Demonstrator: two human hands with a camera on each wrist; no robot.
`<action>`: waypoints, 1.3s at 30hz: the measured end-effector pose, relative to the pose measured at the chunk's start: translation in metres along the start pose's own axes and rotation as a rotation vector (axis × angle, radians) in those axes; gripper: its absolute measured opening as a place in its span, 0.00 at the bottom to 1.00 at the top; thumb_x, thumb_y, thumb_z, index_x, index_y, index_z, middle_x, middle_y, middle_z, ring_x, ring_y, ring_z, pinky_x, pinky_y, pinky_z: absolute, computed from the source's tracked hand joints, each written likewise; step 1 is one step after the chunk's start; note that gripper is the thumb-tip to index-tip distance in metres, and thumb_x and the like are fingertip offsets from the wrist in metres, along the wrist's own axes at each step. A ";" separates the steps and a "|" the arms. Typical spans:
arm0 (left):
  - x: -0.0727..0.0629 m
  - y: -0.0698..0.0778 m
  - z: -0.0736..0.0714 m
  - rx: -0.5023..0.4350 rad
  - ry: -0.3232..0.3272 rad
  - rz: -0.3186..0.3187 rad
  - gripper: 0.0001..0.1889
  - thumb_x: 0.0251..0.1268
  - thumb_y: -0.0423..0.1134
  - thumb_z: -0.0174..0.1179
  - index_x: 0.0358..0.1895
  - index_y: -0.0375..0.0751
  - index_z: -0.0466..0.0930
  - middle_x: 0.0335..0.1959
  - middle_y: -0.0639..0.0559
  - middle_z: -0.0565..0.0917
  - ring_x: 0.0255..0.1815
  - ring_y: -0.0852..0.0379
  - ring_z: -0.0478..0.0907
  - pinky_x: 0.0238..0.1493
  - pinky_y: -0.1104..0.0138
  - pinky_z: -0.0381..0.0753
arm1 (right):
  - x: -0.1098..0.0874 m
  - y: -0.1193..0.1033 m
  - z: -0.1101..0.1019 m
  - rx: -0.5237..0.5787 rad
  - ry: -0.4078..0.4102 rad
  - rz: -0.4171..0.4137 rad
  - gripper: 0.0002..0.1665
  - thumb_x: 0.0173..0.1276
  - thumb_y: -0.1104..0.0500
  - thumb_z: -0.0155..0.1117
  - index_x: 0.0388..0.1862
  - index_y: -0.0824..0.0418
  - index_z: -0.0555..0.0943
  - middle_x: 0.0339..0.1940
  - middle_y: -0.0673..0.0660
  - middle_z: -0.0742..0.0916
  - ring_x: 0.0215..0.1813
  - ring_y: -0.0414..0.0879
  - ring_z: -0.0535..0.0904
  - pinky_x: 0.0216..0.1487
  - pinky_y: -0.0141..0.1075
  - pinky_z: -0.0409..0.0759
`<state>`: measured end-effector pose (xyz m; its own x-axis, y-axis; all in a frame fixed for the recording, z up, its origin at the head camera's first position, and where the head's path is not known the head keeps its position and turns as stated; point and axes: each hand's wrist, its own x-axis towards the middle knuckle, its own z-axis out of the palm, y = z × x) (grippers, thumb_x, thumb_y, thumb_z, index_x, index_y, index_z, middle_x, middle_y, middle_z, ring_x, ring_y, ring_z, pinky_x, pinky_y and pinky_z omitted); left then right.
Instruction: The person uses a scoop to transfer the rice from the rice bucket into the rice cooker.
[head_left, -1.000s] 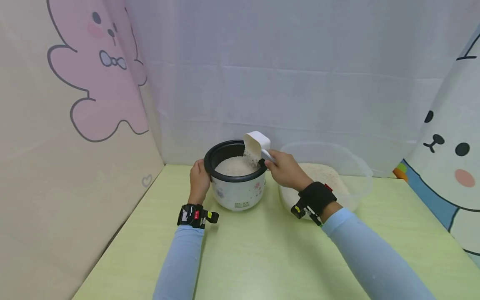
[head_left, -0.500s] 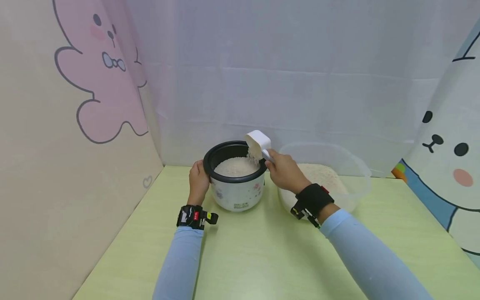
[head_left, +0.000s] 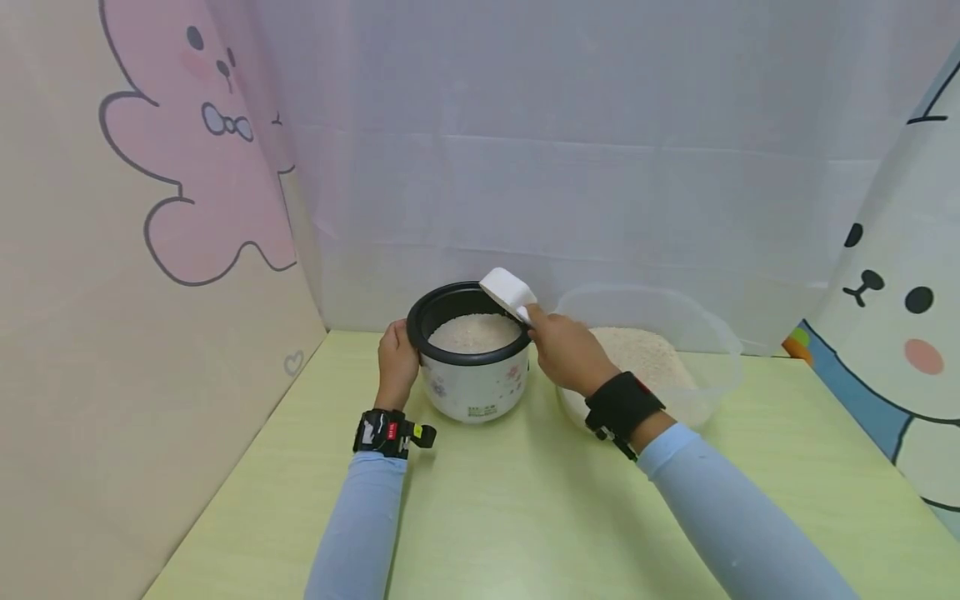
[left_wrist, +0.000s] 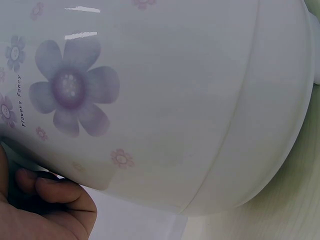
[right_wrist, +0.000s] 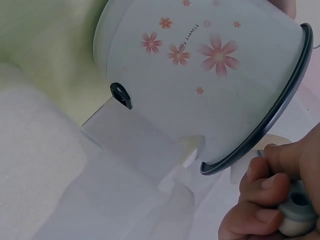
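Observation:
In the head view a white rice cooker (head_left: 480,396) with flower prints and a black rim stands lidless at the back of the table, with white rice (head_left: 476,333) inside. At its left side, just under the rim, my left hand (head_left: 397,367) holds it with curled fingers, as the left wrist view shows. Above the rim's right part, a white measuring scoop (head_left: 507,289) is tipped over towards the cooker, its mouth turned from sight. My right hand (head_left: 573,354) grips the scoop's handle (right_wrist: 298,207), whose end shows in the right wrist view.
Right of the cooker, partly behind my right wrist, stands a clear plastic tub (head_left: 723,350) holding more rice (head_left: 648,362). The pale green table (head_left: 510,517) meets a curtain (head_left: 480,167) at the back and a printed wall covering (head_left: 210,375) at the left.
The scoop has turned further over, so its inside no longer shows. Grains fell from it in the earlier frames; none are seen falling now. My left hand and the cooker stay put.

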<state>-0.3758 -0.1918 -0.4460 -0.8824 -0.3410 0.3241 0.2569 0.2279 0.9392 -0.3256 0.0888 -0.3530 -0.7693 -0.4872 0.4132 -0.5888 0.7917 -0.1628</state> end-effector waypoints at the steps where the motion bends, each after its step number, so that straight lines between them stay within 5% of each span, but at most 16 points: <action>1: 0.000 0.000 0.000 0.008 0.004 0.003 0.20 0.83 0.44 0.39 0.51 0.32 0.77 0.34 0.44 0.75 0.32 0.52 0.72 0.34 0.65 0.71 | -0.001 0.000 0.001 -0.022 0.001 -0.010 0.25 0.78 0.63 0.56 0.69 0.72 0.68 0.37 0.67 0.86 0.37 0.61 0.85 0.36 0.53 0.82; 13: 0.002 -0.002 -0.001 0.033 0.010 0.008 0.21 0.84 0.44 0.39 0.52 0.31 0.77 0.35 0.43 0.76 0.33 0.51 0.73 0.36 0.62 0.72 | -0.006 0.013 0.007 -0.159 0.043 -0.073 0.27 0.77 0.64 0.59 0.71 0.69 0.68 0.35 0.66 0.82 0.25 0.56 0.79 0.25 0.47 0.78; 24: 0.000 -0.003 -0.001 0.042 0.011 0.008 0.20 0.83 0.43 0.39 0.52 0.31 0.77 0.34 0.43 0.75 0.30 0.52 0.73 0.33 0.64 0.72 | -0.021 0.050 -0.007 -0.104 0.073 0.122 0.27 0.77 0.65 0.54 0.71 0.76 0.65 0.36 0.72 0.83 0.28 0.63 0.81 0.26 0.54 0.79; 31: 0.001 -0.002 0.002 0.034 0.009 0.008 0.20 0.83 0.43 0.40 0.54 0.31 0.77 0.37 0.42 0.77 0.34 0.53 0.73 0.36 0.65 0.72 | -0.038 0.080 -0.018 -0.093 -0.090 0.260 0.17 0.71 0.71 0.54 0.55 0.79 0.70 0.28 0.70 0.81 0.24 0.63 0.79 0.24 0.52 0.77; 39: -0.001 -0.001 0.001 0.022 0.004 0.017 0.19 0.83 0.43 0.39 0.51 0.32 0.77 0.33 0.44 0.75 0.27 0.54 0.73 0.30 0.67 0.72 | -0.051 0.109 -0.022 -0.041 -0.306 0.314 0.05 0.67 0.71 0.52 0.35 0.73 0.76 0.23 0.61 0.78 0.24 0.53 0.74 0.28 0.45 0.72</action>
<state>-0.3756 -0.1912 -0.4474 -0.8764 -0.3402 0.3409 0.2634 0.2540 0.9307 -0.3453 0.2085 -0.3720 -0.9509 -0.3026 0.0644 -0.3094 0.9298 -0.1995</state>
